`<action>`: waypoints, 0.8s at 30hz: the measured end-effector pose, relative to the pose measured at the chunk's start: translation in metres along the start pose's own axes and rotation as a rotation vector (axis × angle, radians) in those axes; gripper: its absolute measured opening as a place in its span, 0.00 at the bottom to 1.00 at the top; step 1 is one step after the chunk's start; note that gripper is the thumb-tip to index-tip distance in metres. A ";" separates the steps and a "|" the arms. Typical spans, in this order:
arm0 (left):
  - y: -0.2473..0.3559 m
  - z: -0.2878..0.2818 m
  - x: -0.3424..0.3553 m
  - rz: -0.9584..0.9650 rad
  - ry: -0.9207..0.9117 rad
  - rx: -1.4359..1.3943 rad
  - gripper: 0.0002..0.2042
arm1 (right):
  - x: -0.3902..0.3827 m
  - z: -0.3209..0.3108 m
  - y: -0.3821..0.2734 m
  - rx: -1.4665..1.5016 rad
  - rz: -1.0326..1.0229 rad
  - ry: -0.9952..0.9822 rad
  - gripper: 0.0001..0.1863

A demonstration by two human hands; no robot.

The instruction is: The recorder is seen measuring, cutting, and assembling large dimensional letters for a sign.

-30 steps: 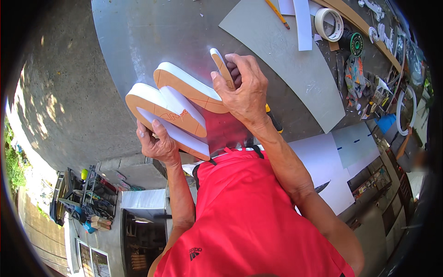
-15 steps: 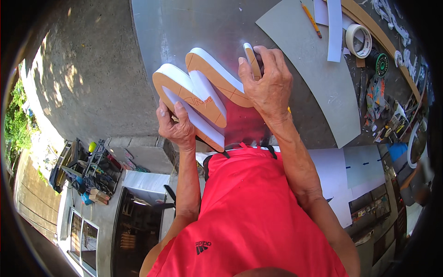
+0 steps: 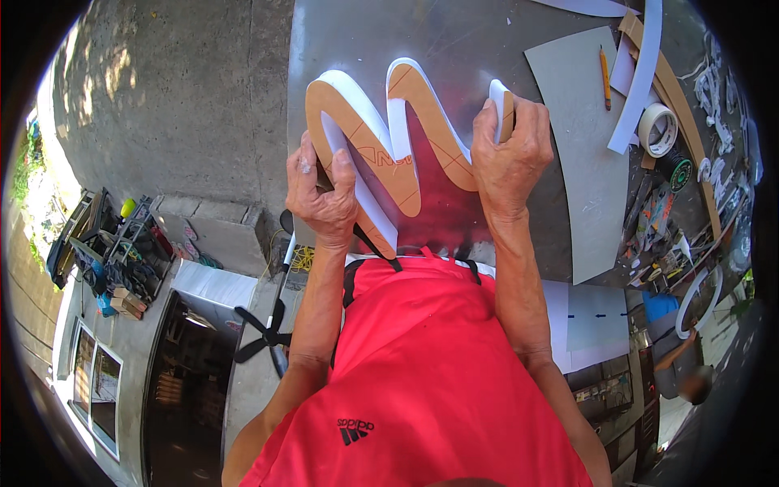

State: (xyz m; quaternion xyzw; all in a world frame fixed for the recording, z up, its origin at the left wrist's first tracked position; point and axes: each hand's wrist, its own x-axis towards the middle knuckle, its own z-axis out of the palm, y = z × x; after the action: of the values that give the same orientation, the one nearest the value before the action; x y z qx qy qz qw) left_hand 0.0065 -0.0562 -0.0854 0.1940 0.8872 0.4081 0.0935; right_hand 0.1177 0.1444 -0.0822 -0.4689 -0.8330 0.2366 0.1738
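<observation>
A zigzag, letter-like cutout (image 3: 363, 123) with rounded bends has a brown face with red printing and lines, and white side walls. It is tilted over a shiny metal tabletop (image 3: 341, 36). My left hand (image 3: 322, 193) grips its left leg, thumb on the near side and fingers along the outer edge. At the other end my right hand (image 3: 511, 154) is closed round the short right tip, covering part of the right bend. Whether the cutout rests on the tabletop I cannot tell.
To the right lie a large grey sheet (image 3: 580, 162), a yellow pencil (image 3: 605, 77), a white curved strip (image 3: 639, 77), a tape roll (image 3: 658, 131) and a green-and-black spool (image 3: 676, 170). Scraps clutter the far right. A black-bladed fan (image 3: 270, 333) stands at lower left. Another person (image 3: 690, 377) is at the right rim.
The view has shifted, so the tabletop items sit further right in it. Both hands still hold the cutout, which appears turned slightly and spread more fully into view.
</observation>
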 end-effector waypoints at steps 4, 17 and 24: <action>-0.002 0.000 -0.001 -0.024 0.005 -0.034 0.22 | 0.000 -0.001 0.000 0.031 0.036 -0.018 0.10; -0.003 0.000 0.000 0.008 -0.009 -0.061 0.20 | -0.029 -0.035 0.005 0.380 0.251 -0.086 0.10; 0.004 0.002 0.001 -0.091 -0.065 -0.216 0.20 | -0.030 -0.029 0.011 0.351 0.250 -0.066 0.10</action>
State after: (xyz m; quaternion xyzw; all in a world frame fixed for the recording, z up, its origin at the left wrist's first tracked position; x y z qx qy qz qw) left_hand 0.0074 -0.0519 -0.0835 0.1553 0.8425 0.4901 0.1609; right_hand 0.1554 0.1299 -0.0658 -0.5230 -0.7196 0.4131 0.1948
